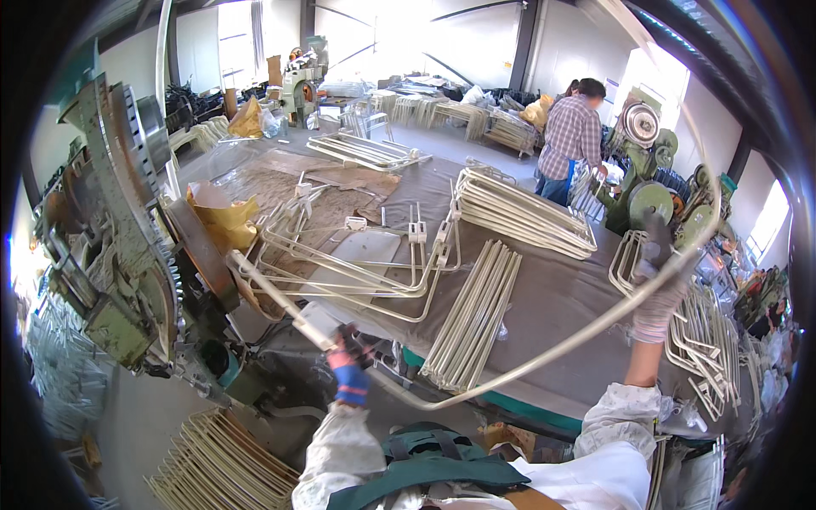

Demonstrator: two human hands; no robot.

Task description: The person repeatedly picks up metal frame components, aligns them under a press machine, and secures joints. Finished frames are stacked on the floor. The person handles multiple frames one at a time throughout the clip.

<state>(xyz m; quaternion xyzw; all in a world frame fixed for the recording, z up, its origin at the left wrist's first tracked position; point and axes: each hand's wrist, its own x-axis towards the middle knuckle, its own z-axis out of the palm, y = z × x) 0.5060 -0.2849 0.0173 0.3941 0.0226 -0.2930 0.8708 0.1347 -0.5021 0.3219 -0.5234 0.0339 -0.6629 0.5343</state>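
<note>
A long cream-coloured bent metal tube (pixel 552 350) crosses in front of me, curving up along the right side. My left hand (pixel 348 353), in a blue and red glove with dark fingers, is closed around its left part, beside a pale flat piece (pixel 316 320). The left end of the tube reaches close to a machine's round disc (pixel 200 246). At the tube's right part is my right hand (pixel 661 276), in a greyish-pink glove; it grips the tube there, though motion smears its fingers. Bent tube frames (pixel 365 280) lie on the table beyond my left hand.
On the dark-covered table (pixel 561 297) lie a bundle of straight tubes (pixel 473 314) and a stack of bent frames (pixel 523 212). A green machine (pixel 127 289) stands at left, more frames (pixel 225 463) below it. A person in a checked shirt (pixel 574 132) works near another machine (pixel 650 204).
</note>
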